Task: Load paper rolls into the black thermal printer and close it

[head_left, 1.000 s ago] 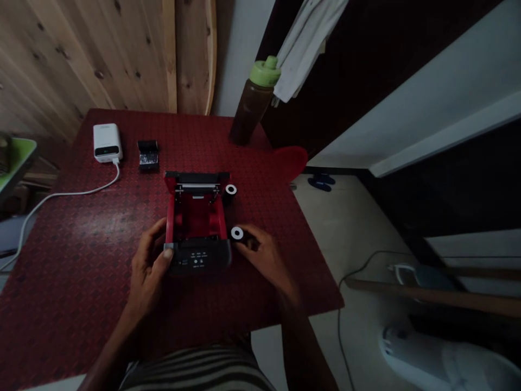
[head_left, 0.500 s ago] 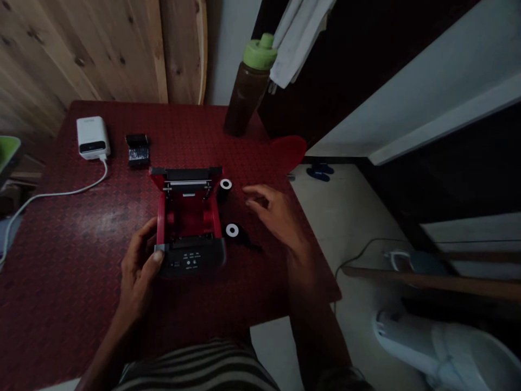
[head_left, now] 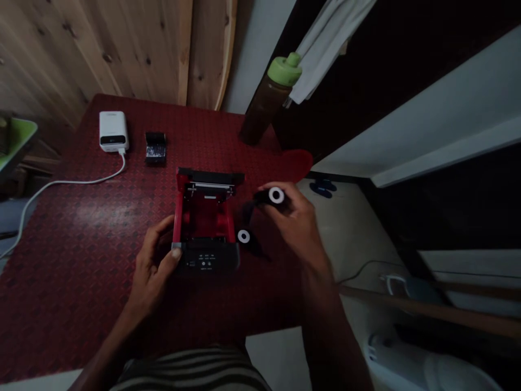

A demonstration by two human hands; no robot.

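A red and black label printer (head_left: 209,255) stands on the table with its lid raised, showing a red inner bay. My left hand (head_left: 157,258) grips its left front corner, thumb on top and fingers along the side. Off the table to the right, my right hand (head_left: 299,217) is closed around a black ribbon roll (head_left: 266,196) with a white core; a dark loose strip trails from it. A second black ribbon roll (head_left: 243,236) with a white core lies beside the printer's right side, its dark tail on the table.
The red patterned table (head_left: 81,260) carries a white power bank (head_left: 113,130) with a white cable, a used black ribbon (head_left: 156,147) on two spools, and a tall bottle (head_left: 266,100) with a green lid. A red stool (head_left: 299,163) stands past the right edge.
My right hand has taken hold of the farther ribbon roll and lifted it to the right of the printer. My left hand stays on the printer; the view has shifted slightly.
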